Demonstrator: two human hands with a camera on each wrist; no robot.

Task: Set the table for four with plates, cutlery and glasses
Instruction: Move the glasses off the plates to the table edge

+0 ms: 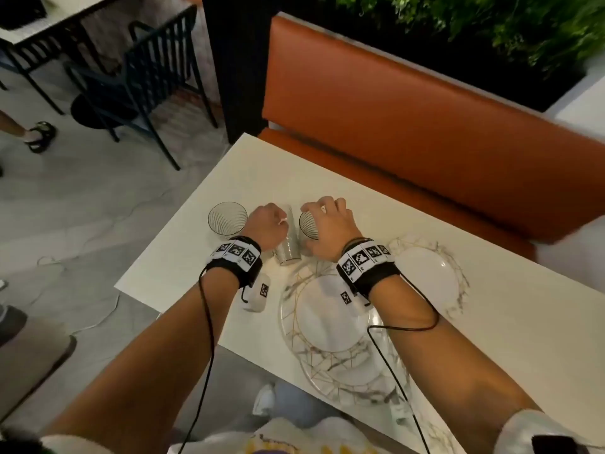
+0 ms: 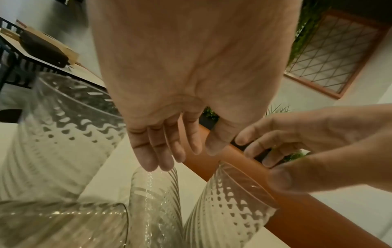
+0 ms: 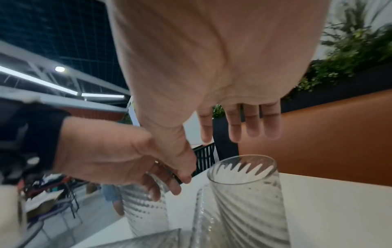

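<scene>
Several ribbed clear glasses stand close together at the left end of the white table (image 1: 491, 322). My left hand (image 1: 271, 221) (image 2: 184, 156) hangs over the middle glass (image 1: 288, 249) (image 2: 155, 201), straight fingertips touching its rim and thumb apart from it. My right hand (image 1: 324, 217) (image 3: 210, 156) hovers with spread fingers above the right glass (image 1: 308, 226) (image 3: 244, 193), not closed on it. A third glass (image 1: 227, 219) (image 2: 63, 125) stands free to the left. A fourth glass's rim (image 2: 63, 223) shows under my left wrist. Marble-rimmed plates (image 1: 327, 319) overlap under my right forearm.
An orange bench (image 1: 393, 109) runs along the table's far side, with plants behind it. A dark chair (image 1: 157, 77) and another person's sandalled foot (image 1: 39, 136) are on the floor to the left. Cables hang from both wristbands.
</scene>
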